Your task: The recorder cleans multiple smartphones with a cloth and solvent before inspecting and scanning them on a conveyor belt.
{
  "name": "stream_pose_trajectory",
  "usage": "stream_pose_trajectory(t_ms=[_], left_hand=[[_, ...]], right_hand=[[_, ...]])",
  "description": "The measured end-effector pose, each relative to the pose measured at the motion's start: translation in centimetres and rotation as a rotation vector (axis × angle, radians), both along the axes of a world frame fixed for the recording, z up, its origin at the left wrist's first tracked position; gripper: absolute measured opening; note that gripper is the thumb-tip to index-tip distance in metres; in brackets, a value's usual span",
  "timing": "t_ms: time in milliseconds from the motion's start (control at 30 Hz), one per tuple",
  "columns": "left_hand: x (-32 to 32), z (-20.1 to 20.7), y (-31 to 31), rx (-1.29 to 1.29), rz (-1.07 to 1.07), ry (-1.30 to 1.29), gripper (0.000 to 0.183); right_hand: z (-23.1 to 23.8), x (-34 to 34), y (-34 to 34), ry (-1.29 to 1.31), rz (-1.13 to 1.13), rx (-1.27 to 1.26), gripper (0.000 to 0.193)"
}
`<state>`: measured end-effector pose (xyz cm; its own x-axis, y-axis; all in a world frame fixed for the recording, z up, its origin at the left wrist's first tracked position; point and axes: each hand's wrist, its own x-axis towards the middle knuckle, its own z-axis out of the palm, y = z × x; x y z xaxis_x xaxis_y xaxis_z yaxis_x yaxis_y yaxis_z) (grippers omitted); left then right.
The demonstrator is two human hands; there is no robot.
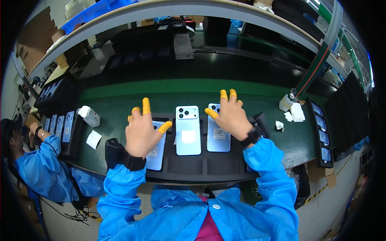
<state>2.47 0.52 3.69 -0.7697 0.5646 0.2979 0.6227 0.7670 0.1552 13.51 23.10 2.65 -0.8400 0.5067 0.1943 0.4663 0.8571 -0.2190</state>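
Observation:
Three light-blue smartphones lie back side up in a row at a black foam tray [184,167]. The middle phone [188,149] shows its camera block and a white label. Over the left phone [156,161] is my left hand [141,132], fingers spread in yellow finger cots, covering its upper part. My right hand [232,116] hovers at the top of the right phone [219,143], thumb beside its camera block and fingers stretched out. Whether either hand touches its phone I cannot tell. Both phones carry pale printed labels.
Left of me, a white bottle [89,116] and a paper piece [93,139] sit near a black tray of phones [72,140]. Rightward are another bottle [286,101], crumpled wipes [297,112] and a phone tray [325,154]. A co-worker [44,168] sits at far left. A shelf beam [193,9] crosses above.

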Motion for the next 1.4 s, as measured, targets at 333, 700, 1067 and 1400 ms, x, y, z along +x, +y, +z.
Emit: stream_pose_trajectory(t_ms=[333,700,1067,1400], left_hand=[[-0.2,-2.8,11.9,-0.362,-0.031,0.012,0.067],[4.0,1.1,3.4,0.578,-0.743,-0.190,0.094],[5.8,0.0,0.3,0.669,-0.893,-0.243,0.099],[3.3,0.7,1.2,0.527,-0.834,-0.155,0.079]], right_hand=[[1.8,1.5,-1.8,0.461,0.143,0.008,0.077],[1.3,7.0,-1.2,0.718,0.676,-0.336,0.093],[0.8,7.5,-1.7,0.734,0.790,-0.447,0.093],[0.5,6.8,-0.5,0.741,0.462,-0.549,0.076]])
